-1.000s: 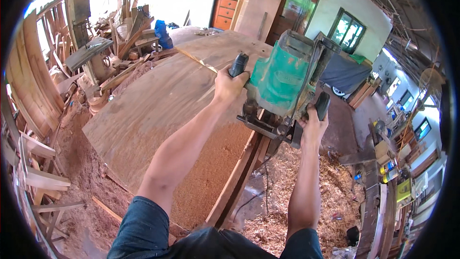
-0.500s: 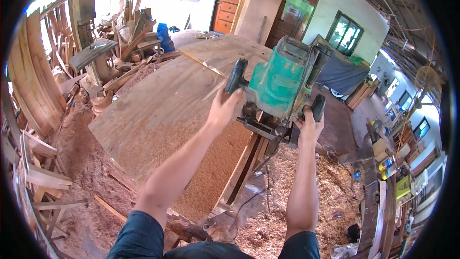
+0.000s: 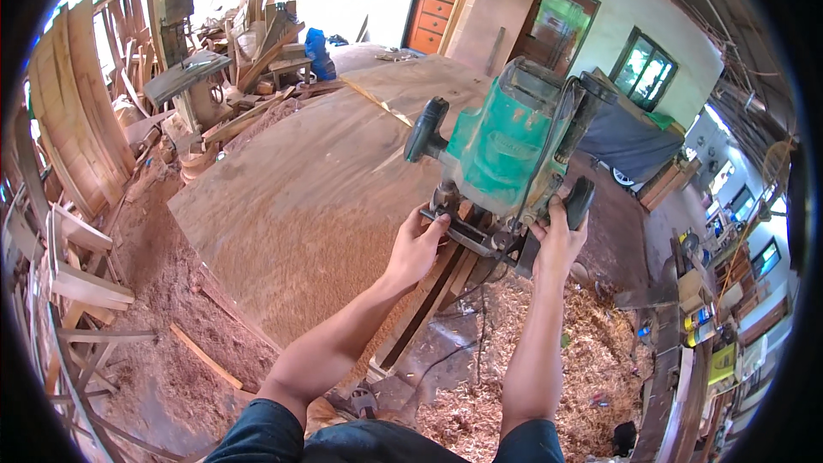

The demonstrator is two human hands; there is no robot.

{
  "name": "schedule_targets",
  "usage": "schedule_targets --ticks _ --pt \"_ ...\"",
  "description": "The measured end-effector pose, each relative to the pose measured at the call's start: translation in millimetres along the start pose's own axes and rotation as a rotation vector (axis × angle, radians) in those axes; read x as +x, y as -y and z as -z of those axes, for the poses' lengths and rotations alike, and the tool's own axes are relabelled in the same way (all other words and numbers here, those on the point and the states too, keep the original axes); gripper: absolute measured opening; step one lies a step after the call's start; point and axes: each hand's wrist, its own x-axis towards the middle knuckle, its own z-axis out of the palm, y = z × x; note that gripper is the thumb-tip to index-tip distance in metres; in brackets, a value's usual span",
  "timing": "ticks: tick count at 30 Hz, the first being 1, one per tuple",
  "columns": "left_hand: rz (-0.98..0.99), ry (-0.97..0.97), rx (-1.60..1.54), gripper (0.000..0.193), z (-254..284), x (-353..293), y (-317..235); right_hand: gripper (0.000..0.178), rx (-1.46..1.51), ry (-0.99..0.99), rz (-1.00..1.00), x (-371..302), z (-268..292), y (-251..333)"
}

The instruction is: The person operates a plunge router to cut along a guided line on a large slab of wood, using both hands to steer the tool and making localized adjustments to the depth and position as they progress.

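A green plunge router [image 3: 506, 150] stands on a long wooden piece [image 3: 403, 334] with a dark groove along it, at the right edge of a broad wooden board [image 3: 317, 171]. My left hand [image 3: 416, 249] is closed around the metal bar at the router's base, thumb on top. Above it, the router's black left handle [image 3: 426, 130] has no hand on it. My right hand [image 3: 557, 240] is closed at the router's right side, just below the black right handle [image 3: 580, 202]; its fingertips are partly hidden. A dark cord [image 3: 549, 150] runs down the router's body.
Wood shavings [image 3: 549, 360] cover the floor at the right, and sawdust lies on the board. Curved wooden parts [image 3: 86, 287] are stacked at the left. A bandsaw-like machine [image 3: 189, 77] stands behind. At the far right runs a cluttered bench [image 3: 686, 377].
My left hand has let go of the left handle and moved down to the bar at the base. The right hand stays by the right handle. The view has shifted slightly.
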Motion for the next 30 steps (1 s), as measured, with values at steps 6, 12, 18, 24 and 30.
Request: schedule_targets --ticks 6,12,18,24,30 --pt "0.044 -0.059 0.154 0.031 0.9 6.1 11.4 0.028 0.029 0.047 -0.028 1.7 2.6 0.4" --pt "0.008 -0.117 0.256 0.027 0.2 12.9 18.4 0.030 0.030 0.048 -0.032 4.9 4.5 -1.8" --pt "0.024 -0.116 0.230 0.026 1.1 14.2 22.1 0.021 -0.008 0.032 -0.055 5.3 4.1 0.3" --pt "0.020 -0.122 0.252 0.026 6.8 3.1 18.4 0.023 0.004 0.035 -0.049 -10.8 3.1 8.8" --pt "-0.030 -0.155 0.209 0.034 8.6 -17.0 8.5 0.021 -0.011 0.002 -0.061 -24.2 7.7 13.4"
